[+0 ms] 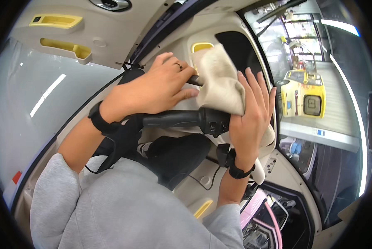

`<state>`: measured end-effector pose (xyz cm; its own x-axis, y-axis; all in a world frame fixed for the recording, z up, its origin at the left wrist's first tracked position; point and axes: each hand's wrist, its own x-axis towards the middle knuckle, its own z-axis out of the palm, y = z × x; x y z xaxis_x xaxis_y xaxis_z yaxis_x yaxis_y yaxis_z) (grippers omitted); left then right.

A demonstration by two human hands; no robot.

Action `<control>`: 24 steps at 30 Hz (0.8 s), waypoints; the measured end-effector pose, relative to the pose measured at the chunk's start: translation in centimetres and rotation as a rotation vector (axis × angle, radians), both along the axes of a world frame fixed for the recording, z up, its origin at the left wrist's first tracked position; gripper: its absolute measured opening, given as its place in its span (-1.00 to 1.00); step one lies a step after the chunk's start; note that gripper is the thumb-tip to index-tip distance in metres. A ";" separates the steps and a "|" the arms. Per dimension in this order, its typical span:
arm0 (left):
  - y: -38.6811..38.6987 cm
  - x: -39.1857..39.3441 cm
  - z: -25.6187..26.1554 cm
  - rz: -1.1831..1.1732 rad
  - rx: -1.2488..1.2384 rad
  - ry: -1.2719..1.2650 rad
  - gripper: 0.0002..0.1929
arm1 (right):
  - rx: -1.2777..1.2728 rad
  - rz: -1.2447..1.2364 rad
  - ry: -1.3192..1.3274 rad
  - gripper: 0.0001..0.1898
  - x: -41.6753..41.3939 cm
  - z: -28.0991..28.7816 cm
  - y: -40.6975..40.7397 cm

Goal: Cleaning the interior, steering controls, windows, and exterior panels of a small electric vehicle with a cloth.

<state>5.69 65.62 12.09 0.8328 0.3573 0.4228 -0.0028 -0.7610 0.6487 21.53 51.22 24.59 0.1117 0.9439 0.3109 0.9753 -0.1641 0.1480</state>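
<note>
A crumpled beige cloth [218, 82] stands up in front of the black handlebar grip [173, 119]. My right hand [253, 105] lies along the cloth's right side, its fingers long and spread, with the thumb hidden; a fold of cloth is pinched beside the palm. My left hand [156, 85] reaches in from the left, palm down, its fingers curled over a dark bar [196, 80], probably the brake lever. That bar runs under the cloth, so its far end is hidden. Between the grip and the cloth sits a switch housing [215, 122].
I sit in a small vehicle cabin. An open door panel [89, 34] with yellow-lined pockets is at upper left. The windscreen curves along the right; beyond it stands a yellow vehicle [302, 95]. A side mirror [273, 218] shows at lower right. A cable [207, 188] hangs from my right wrist.
</note>
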 end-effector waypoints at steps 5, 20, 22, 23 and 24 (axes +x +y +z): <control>-3.6 -1.4 -0.4 0.209 -0.057 -0.199 -0.57 | -0.221 0.038 0.040 -0.39 -1.4 0.2 2.5; -3.7 -10.3 0.3 0.073 -0.230 0.017 -0.67 | -0.161 0.175 0.128 -0.51 -10.7 -6.2 3.2; -3.3 -11.0 1.4 0.046 -0.222 -0.145 -0.71 | -0.113 0.240 0.139 -0.54 -10.4 -6.3 1.7; -3.1 -11.3 1.8 0.038 -0.211 -0.270 -0.73 | -0.095 0.280 0.140 -0.55 -10.2 -6.5 0.6; -3.1 -12.0 2.3 0.002 -0.254 -0.034 -0.74 | -0.105 0.314 0.130 -0.57 -9.8 -7.1 -0.5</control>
